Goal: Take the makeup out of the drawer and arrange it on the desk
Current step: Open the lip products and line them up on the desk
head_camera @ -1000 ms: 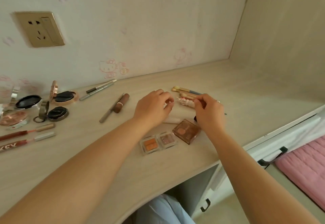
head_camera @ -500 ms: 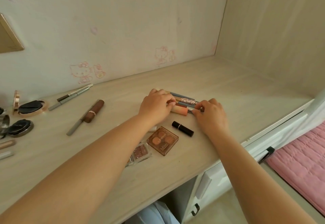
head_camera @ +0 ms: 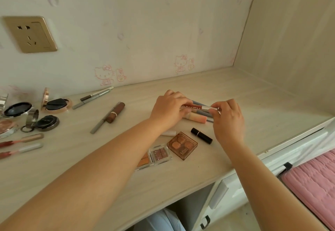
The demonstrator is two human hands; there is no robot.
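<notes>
Glossy red lip-gloss tube (head_camera: 196,107), silver-capped, pinched between left hand (head_camera: 169,110) and right hand (head_camera: 227,120).

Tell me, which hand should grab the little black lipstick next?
Probably the right hand. The black lipstick lies just below it on the desk, while the left hand sits farther over. Both hands hold the red lip gloss tube, so it must be let go first.

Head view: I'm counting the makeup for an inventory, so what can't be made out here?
- Orange palette: partly hidden by the left forearm.
- Items at the left edge: cut off by the frame.
- Tubes between left hand and right hand: ends covered, count unclear.
</notes>
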